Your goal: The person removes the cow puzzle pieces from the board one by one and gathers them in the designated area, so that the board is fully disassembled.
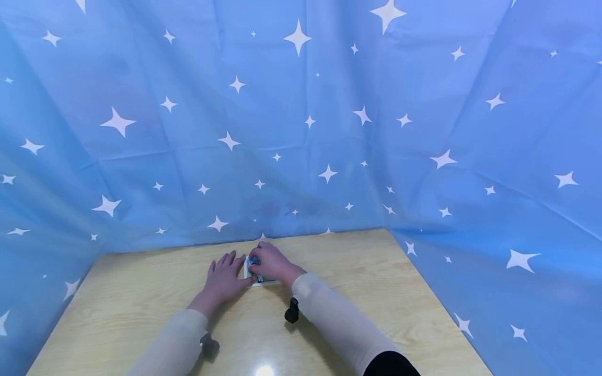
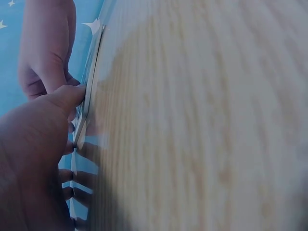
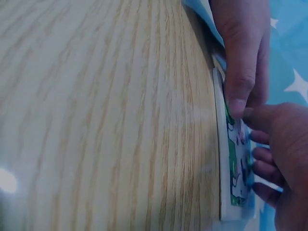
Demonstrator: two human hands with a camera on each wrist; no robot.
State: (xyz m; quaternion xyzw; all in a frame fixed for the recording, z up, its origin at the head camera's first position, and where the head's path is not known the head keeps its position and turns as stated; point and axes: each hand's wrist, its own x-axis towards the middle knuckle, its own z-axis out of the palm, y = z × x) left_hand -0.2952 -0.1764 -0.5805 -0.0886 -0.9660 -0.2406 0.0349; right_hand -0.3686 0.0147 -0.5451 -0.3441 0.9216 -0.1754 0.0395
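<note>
A thin flat board (image 1: 263, 284) with a pale rim lies on the table toward the back. Its inner picture (image 3: 233, 159) is green, blue and purple with white outlines, much like a picture puzzle. My left hand (image 1: 223, 279) lies spread at the board's left side, its thumb on the near edge. Over the picture, my right hand (image 1: 273, 262) bends its fingers down, and a blue patch shows between thumb and fingers. Whether that patch is a loose piece or part of the picture is unclear. Both thumb tips come close together in the right wrist view.
The wooden table (image 1: 367, 292) extends around the board on all sides. A blue star-patterned cloth (image 1: 282, 130) hangs behind the table's back edge and along both sides. A small black device (image 1: 291, 310) sits at the right wrist, and another (image 1: 209, 345) at the left.
</note>
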